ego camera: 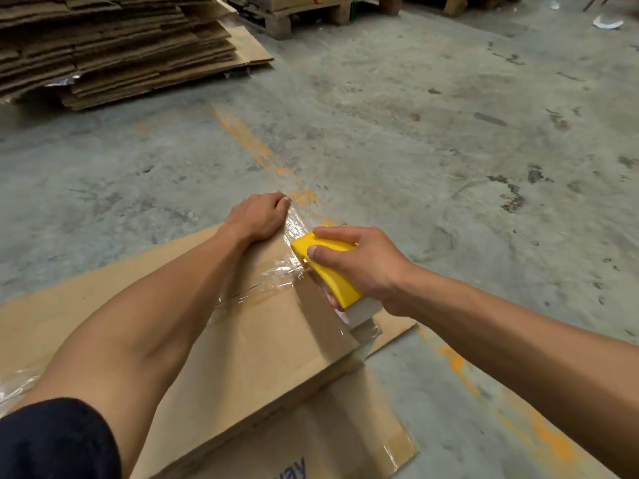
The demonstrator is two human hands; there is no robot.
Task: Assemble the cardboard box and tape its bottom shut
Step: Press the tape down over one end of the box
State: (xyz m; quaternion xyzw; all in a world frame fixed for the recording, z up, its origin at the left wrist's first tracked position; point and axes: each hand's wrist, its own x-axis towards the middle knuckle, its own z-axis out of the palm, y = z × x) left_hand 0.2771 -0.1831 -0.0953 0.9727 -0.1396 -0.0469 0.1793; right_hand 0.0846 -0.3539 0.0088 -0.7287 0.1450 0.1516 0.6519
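A brown cardboard box (262, 344) lies on the concrete floor in front of me, its closed flaps facing up. A strip of clear tape (273, 271) runs across the flaps, wrinkled near the far corner. My left hand (259, 216) presses flat on that far corner, fingers curled over the tape's end. My right hand (359, 261) grips a yellow tape dispenser (325, 267) at the box's right edge, with the roll hanging just below it over the side.
A flat cardboard sheet (69, 305) lies under the box. A tall stack of flattened cartons (114, 46) sits at the back left. Wooden pallets (311, 12) stand along the far edge. Orange paint streaks (249, 136) mark the floor.
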